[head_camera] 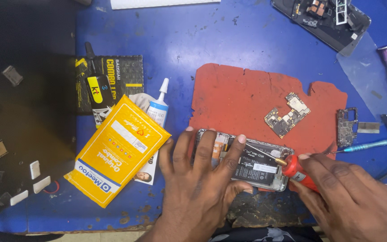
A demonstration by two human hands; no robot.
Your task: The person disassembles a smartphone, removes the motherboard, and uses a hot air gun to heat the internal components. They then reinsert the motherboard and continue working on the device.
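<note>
Red-handled screwdriver (294, 170) is being gripped by right hand (346, 197), fingers closed around handle, metal tip being pointed at opened smartphone (247, 162). Phone is being pressed down by left hand (198, 179), fingers spread flat over its left half. Phone is lying on front edge of red rubber mat (247, 98), on blue table (175, 40). Circuit board (287, 115) is lying on mat, behind phone. Yellow package (117, 150) is lying just left of left hand, glue tube (159, 107) behind it.

Lying on the bench: two opened phones (251, 163) (325, 18), two bare circuit boards (287, 115) (346, 126), two screwdrivers (292, 166) (368, 145), one yellow packet (117, 150), one glue tube (159, 107). Two hands (198, 179) (350, 197) working.
</note>
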